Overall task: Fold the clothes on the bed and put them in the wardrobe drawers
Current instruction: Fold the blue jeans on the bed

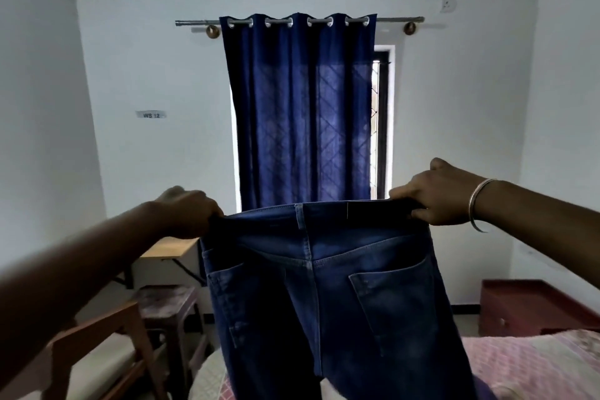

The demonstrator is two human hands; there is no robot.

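Note:
A pair of dark blue jeans [324, 295] hangs in the air in front of me, back pockets facing me, waistband stretched level. My left hand [188, 213] grips the left end of the waistband. My right hand [435, 198], with a metal bangle at the wrist, grips the right end. The legs drop out of view at the bottom edge. Below lies the bed [532, 367] with a pink checked cover.
A blue curtain [302, 107] covers the window straight ahead. At lower left stand a wooden chair [97, 344], a dark stool [165, 305] and a small table [168, 250]. A red-brown low cabinet [519, 305] sits by the right wall.

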